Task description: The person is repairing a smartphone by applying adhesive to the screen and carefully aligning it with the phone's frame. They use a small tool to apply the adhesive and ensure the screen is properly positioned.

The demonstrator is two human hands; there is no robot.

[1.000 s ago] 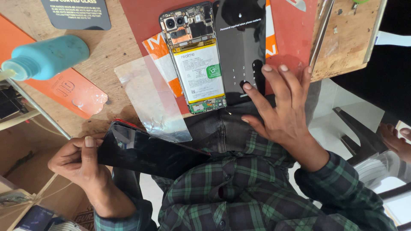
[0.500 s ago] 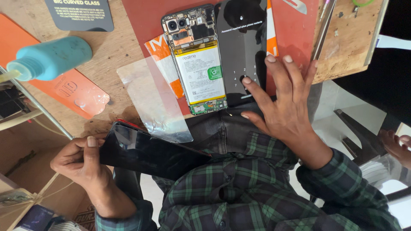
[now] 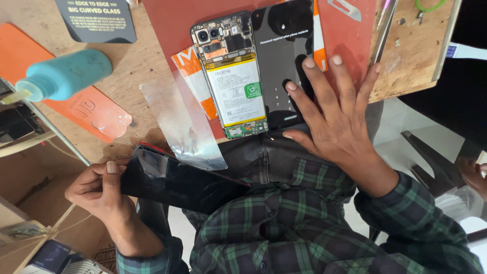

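My left hand (image 3: pixel 99 190) grips the end of a black glossy phone screen panel (image 3: pixel 177 180) held over my lap, below the table edge. My right hand (image 3: pixel 332 116) lies spread on the table, its index finger touching a lit black phone display (image 3: pixel 281 56) showing a keypad. Left of that display lies an opened phone body (image 3: pixel 231 76) with its battery and circuit board exposed. Both rest on a red mat (image 3: pixel 350 35).
A clear plastic film (image 3: pixel 182 127) hangs over the table edge. A teal squeeze bottle (image 3: pixel 63 76) lies on an orange sheet (image 3: pixel 83 109) at left. A dark card (image 3: pixel 96 20) sits at the top. Tweezers (image 3: pixel 383 25) lie top right. Another person's hand (image 3: pixel 474 172) shows at far right.
My right hand's fingers have shifted slightly over the lit display. The left hand still holds the black panel in about the same place.
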